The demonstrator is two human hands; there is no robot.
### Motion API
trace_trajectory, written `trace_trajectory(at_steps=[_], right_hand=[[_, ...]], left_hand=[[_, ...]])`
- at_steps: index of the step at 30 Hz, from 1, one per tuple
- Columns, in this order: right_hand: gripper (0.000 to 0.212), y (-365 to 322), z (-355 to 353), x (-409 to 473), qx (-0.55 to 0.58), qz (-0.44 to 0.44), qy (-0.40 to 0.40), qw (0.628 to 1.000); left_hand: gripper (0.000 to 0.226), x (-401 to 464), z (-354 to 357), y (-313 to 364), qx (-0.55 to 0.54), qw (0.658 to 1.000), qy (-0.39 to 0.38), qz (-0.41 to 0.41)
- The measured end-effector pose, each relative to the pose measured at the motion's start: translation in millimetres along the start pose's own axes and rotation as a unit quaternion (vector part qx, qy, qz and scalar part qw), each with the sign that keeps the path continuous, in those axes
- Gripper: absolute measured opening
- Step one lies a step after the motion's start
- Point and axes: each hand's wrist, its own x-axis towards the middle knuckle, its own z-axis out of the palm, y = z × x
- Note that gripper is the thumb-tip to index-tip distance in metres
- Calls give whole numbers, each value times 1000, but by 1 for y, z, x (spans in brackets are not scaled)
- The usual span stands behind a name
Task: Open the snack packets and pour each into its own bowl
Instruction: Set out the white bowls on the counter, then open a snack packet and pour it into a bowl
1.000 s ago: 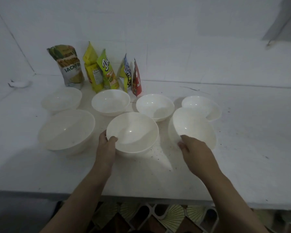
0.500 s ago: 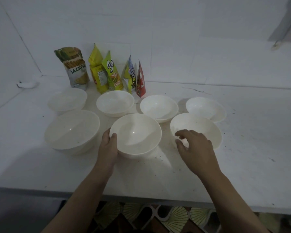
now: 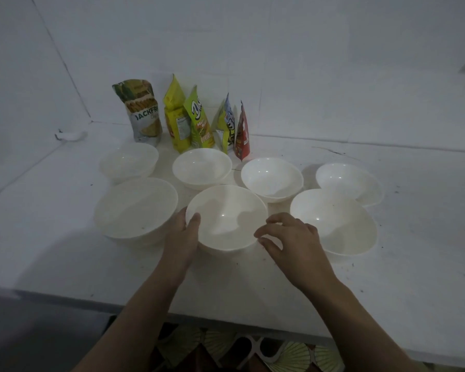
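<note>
Several empty white bowls stand in two rows on the white counter (image 3: 387,291). My left hand (image 3: 184,234) grips the left rim of the front middle bowl (image 3: 226,218), thumb inside the rim. My right hand (image 3: 287,237) hovers at that bowl's right rim with fingers curled and apart, holding nothing; whether it touches the rim is unclear. The front right bowl (image 3: 338,224) sits flat beside it. Behind the bowls stand several sealed packets against the wall: a jackfruit chips bag (image 3: 142,111), a yellow packet (image 3: 175,116), a green packet (image 3: 199,119), a blue-yellow packet (image 3: 227,122) and a red packet (image 3: 242,132).
The front left bowl (image 3: 134,208) is the largest. Back-row bowls sit at left (image 3: 129,162), middle left (image 3: 202,167), middle right (image 3: 271,178) and far right (image 3: 346,181). The counter's front edge runs below my forearms, with patterned floor beneath. A small white object (image 3: 70,135) lies at the left wall.
My right hand let go of the tilted front right bowl, which now sits flat, and moved left to the middle bowl's right rim. My left hand kept its grip.
</note>
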Motion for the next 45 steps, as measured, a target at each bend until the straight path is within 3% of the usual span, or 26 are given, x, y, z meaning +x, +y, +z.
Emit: trace_trajectory(at_steps=[4,11,21,27,38,45], right_hand=[[16,-3,-2,3,-5,-5,-1,1000],[12,-23,1,12,65,-57,55,995],[28,-96,21,53,159,-70,63,983],[24,-155,37,102,189,-38,94,977],[23,-237,79,224,152,-21,114,982],[23,-290,86,319,132,-2,157,979]], left_hand=[[52,-7,-4,4,66,997,-40,22],[62,-45,-10,21,182,975,-5,128],[37,-5,-66,36,94,968,16,233],[32,60,-122,49,40,976,-7,213],[23,184,-206,54,54,978,-17,200],[24,251,-242,79,1,986,-41,165]])
